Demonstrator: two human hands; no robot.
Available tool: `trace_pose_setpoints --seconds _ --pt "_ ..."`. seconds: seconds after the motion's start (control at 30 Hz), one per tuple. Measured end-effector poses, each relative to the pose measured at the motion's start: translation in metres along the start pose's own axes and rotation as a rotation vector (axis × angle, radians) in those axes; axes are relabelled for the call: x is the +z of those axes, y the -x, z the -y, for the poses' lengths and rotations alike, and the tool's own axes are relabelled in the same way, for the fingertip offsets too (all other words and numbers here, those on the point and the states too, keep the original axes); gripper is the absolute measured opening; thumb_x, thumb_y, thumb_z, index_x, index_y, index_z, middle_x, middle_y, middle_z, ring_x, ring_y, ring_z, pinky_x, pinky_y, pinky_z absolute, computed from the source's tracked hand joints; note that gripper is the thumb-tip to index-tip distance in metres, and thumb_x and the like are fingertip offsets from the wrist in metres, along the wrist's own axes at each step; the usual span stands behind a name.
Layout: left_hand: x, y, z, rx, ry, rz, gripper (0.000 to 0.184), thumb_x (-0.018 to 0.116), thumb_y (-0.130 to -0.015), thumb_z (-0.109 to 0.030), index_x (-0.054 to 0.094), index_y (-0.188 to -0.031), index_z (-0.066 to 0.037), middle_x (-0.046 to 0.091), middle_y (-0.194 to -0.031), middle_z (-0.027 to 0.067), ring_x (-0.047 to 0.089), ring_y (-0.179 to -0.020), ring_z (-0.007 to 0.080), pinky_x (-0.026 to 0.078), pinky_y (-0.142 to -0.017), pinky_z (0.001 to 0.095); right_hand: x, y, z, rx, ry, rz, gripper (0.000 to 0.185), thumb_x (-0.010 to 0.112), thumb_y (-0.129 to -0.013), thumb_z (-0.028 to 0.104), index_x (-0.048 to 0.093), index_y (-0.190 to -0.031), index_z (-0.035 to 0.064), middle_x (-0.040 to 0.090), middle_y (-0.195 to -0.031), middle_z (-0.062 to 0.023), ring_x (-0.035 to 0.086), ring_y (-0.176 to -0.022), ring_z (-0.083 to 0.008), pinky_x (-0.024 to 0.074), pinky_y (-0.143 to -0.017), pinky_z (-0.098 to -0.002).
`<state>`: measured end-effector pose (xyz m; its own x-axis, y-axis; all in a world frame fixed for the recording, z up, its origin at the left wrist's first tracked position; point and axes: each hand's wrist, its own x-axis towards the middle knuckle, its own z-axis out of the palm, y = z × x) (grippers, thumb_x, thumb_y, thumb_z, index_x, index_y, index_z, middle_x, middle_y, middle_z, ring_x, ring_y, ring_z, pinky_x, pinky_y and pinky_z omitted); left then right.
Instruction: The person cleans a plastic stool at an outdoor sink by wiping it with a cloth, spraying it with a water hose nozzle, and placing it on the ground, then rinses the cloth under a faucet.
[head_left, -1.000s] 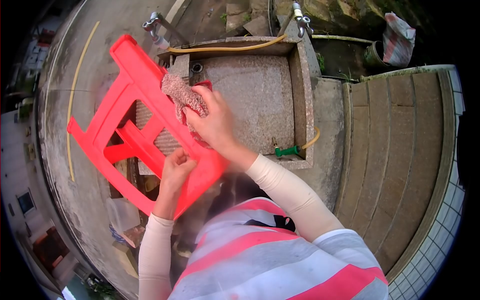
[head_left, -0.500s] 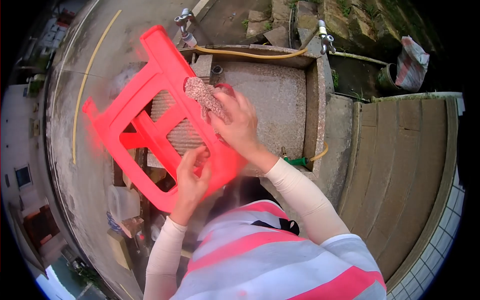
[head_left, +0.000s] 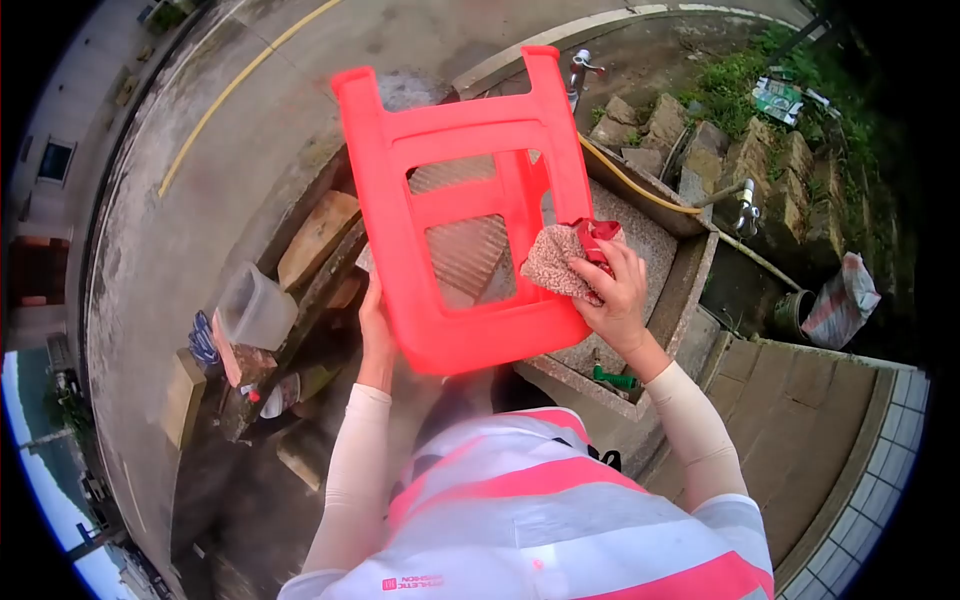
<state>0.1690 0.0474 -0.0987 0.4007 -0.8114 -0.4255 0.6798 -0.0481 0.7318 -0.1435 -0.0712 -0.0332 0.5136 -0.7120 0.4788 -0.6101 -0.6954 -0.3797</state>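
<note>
A red plastic stool [head_left: 470,335] is held up in front of my body, its legs pointing away and its open side frame facing me. My left hand [head_left: 376,335] grips its left edge, with the fingers partly hidden behind the plastic. In my right hand [head_left: 618,300] is a bunched cloth [head_left: 560,262], speckled pinkish-beige with dark red parts, pressed on the stool's right side near the lower corner. Behind the stool lies a stone sink [head_left: 655,235], partly covered by it.
Two taps [head_left: 580,75] [head_left: 747,205] stand beyond the sink, joined by a yellow hose [head_left: 640,185]. A green nozzle [head_left: 615,378] is at the sink's near edge. A clear plastic tub [head_left: 256,307] stands at left. Steps or slabs [head_left: 780,400] lie at right.
The stool has turned clockwise and now stands more upright in view. My left hand has moved from its near face to its left edge. The cloth has moved right with my right hand.
</note>
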Motion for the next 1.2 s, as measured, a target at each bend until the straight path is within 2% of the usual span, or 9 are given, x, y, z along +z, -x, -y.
trace_pose_setpoints --seconds 0.17,0.3,0.33,0.4,0.43,0.57,0.87,1.1,1.2 --pt "0.010 -0.005 0.003 -0.008 -0.243 -0.180 0.059 0.036 -0.101 -0.046 0.052 -0.127 0.004 0.062 -0.113 0.0089 0.060 -0.097 0.0156 0.048 -0.085 0.0287 0.006 0.003 0.078 -0.214 -0.137 0.027 0.053 0.073 -0.050 0.012 0.069 -0.102 0.0168 0.058 -0.118 -0.0103 0.053 -0.106 -0.0316 0.0389 -0.079 -0.0428" --pt "0.033 0.017 -0.009 0.086 -0.528 -0.077 0.053 0.039 -0.101 -0.043 0.056 -0.120 0.003 0.064 -0.108 0.0099 0.062 -0.092 0.0169 0.050 -0.081 0.0292 0.062 -0.020 0.150 -0.337 -0.064 0.056 0.031 0.068 -0.065 0.023 0.069 -0.096 0.0255 0.059 -0.118 -0.0072 0.053 -0.104 -0.0281 0.0392 -0.076 -0.0428" --pt "0.020 0.010 0.004 0.101 -0.245 -0.037 0.050 0.040 -0.100 -0.041 0.056 -0.119 0.002 0.064 -0.108 0.0100 0.062 -0.093 0.0171 0.050 -0.080 0.0293 0.080 -0.035 0.156 -0.321 -0.068 0.022 0.029 0.067 -0.067 0.024 0.068 -0.095 0.0258 0.060 -0.117 -0.0071 0.053 -0.103 -0.0277 0.0381 -0.075 -0.0425" --pt "0.030 0.008 0.006 0.203 0.082 -0.054 0.050 0.040 -0.101 -0.041 0.056 -0.118 0.003 0.064 -0.108 0.0111 0.061 -0.094 0.0174 0.050 -0.080 0.0302 0.108 -0.086 0.156 -0.309 -0.023 -0.049 0.023 0.064 -0.070 0.024 0.068 -0.092 0.0255 0.060 -0.109 -0.0065 0.052 -0.098 -0.0270 0.0360 -0.073 -0.0416" --pt "0.019 0.007 0.007 0.069 -0.231 -0.161 0.058 0.038 -0.100 -0.047 0.057 -0.116 0.005 0.064 -0.107 0.0116 0.061 -0.093 0.0165 0.049 -0.081 0.0301 0.121 -0.122 0.152 -0.310 0.031 -0.094 0.019 0.063 -0.071 0.023 0.067 -0.090 0.0249 0.060 -0.103 -0.0059 0.052 -0.094 -0.0268 0.0350 -0.071 -0.0409" --pt "0.017 -0.009 0.017 -0.007 -0.306 -0.256 0.065 0.039 -0.098 -0.052 0.060 -0.113 0.008 0.065 -0.104 0.0114 0.061 -0.090 0.0165 0.048 -0.080 0.0294 0.179 -0.248 0.138 -0.123 0.193 0.004 0.007 0.060 -0.075 0.021 0.066 -0.079 0.0218 0.056 -0.087 -0.0034 0.052 -0.089 -0.0259 0.0348 -0.073 -0.0418" --pt "0.025 -0.005 0.012 0.048 -0.311 -0.132 0.057 0.039 -0.099 -0.047 0.055 -0.118 0.005 0.062 -0.110 0.0101 0.061 -0.094 0.0169 0.050 -0.081 0.0314 0.143 -0.151 0.173 -0.577 0.260 -0.128 0.015 0.056 -0.073 0.026 0.066 -0.070 0.0150 0.056 -0.086 -0.0088 0.052 -0.090 -0.0282 0.0390 -0.073 -0.0446" --pt "0.045 0.010 -0.007 -0.047 -0.143 -0.165 0.065 0.042 -0.097 -0.052 0.053 -0.124 0.006 0.062 -0.114 0.0098 0.063 -0.094 0.0187 0.051 -0.084 0.0317 0.167 -0.225 0.107 -0.303 0.076 -0.142 0.005 0.058 -0.075 0.018 0.061 -0.079 0.0195 0.054 -0.090 -0.0037 0.051 -0.087 -0.0244 0.0352 -0.067 -0.0403" --pt "0.053 0.018 -0.016 -0.036 -0.167 -0.215 0.066 0.044 -0.095 -0.055 0.056 -0.120 0.005 0.064 -0.110 0.0099 0.063 -0.093 0.0181 0.050 -0.083 0.0309 0.138 -0.222 0.062 -0.330 0.300 -0.073 0.015 0.059 -0.076 0.019 0.063 -0.090 0.0237 0.053 -0.095 -0.0025 0.050 -0.087 -0.0251 0.0342 -0.069 -0.0415"
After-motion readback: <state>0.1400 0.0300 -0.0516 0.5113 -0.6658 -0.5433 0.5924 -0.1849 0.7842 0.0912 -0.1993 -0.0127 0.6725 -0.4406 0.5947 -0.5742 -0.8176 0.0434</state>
